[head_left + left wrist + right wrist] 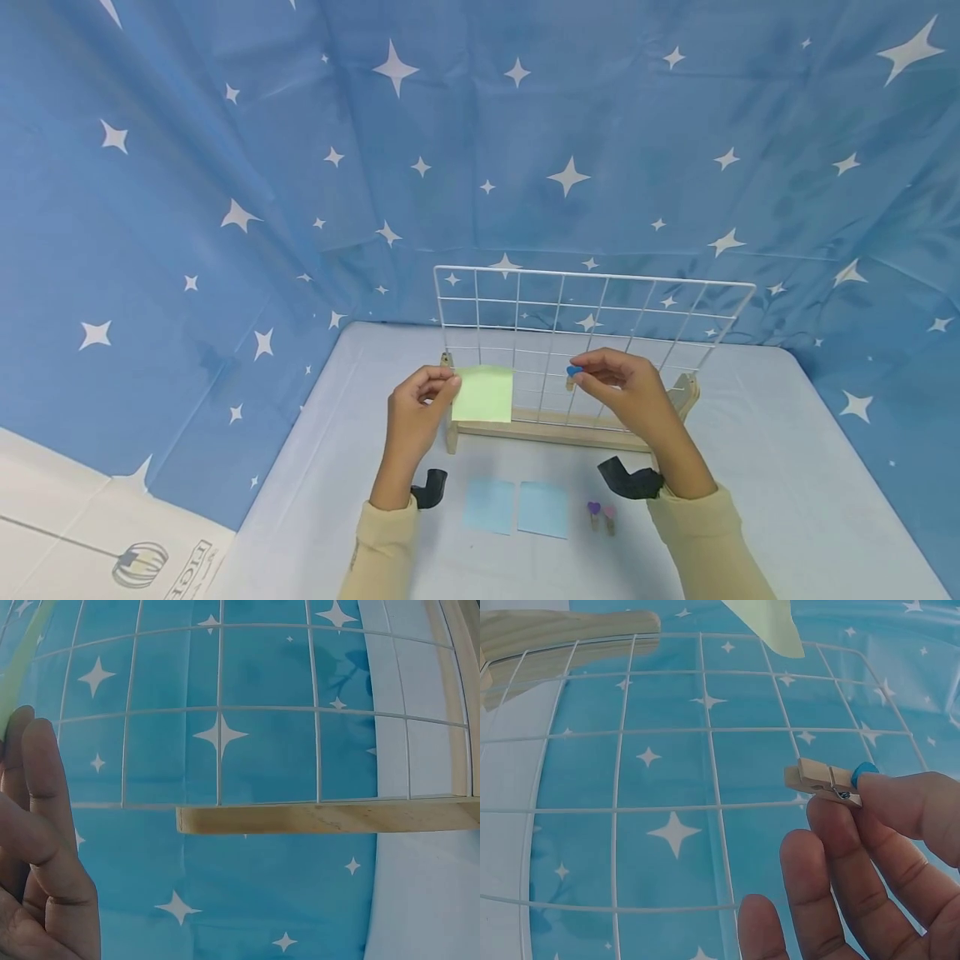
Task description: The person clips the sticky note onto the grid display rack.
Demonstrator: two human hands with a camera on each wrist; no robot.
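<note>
Between thumb and fingers, my left hand (417,410) pinches a yellow-green sticky note (483,395) by its left edge, in front of the left part of a white wire grid (592,312). My right hand (632,392) pinches a small wooden clothespin (821,777) with a blue heart (574,370) on it, in front of the grid. The right wrist view shows the clothespin's tip pointing left, apart from the wires. In the left wrist view only a strip of the note (21,664) shows, beside the fingers.
The grid stands in a wooden base (547,432) on a white-covered table (315,500). Nearer lie two light blue sticky notes (489,505), side by side, and two clothespins with a purple heart (594,507) and a pink heart (609,512). A blue starry curtain (465,108) hangs behind.
</note>
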